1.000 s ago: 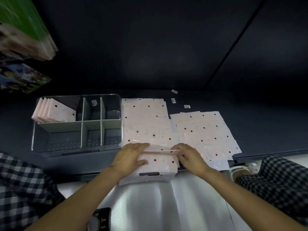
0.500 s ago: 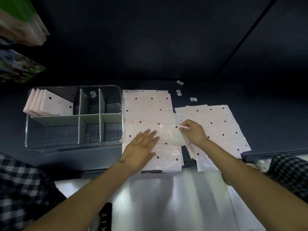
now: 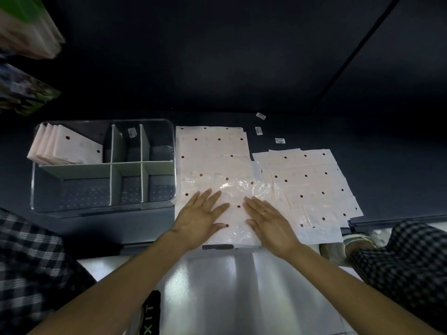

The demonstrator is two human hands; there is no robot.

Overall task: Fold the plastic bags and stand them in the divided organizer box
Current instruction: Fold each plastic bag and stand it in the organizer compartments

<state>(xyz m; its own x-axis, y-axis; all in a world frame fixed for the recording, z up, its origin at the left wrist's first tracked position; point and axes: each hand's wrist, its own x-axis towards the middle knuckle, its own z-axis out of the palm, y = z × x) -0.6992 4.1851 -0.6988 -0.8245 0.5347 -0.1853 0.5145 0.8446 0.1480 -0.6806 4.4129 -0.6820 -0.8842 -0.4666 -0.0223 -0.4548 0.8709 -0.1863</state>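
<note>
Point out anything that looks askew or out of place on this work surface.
The loose pile of bags on the right is fanned unevenly, its near edges overhanging the dark surface. Three small labels lie scattered behind it. The folded bags in the organizer box lean left, not upright. Nothing looks damaged.

Pale pink plastic bags carry dark red dots; the clear organizer box has grey-green dividers; the desk is dark navy.
</note>
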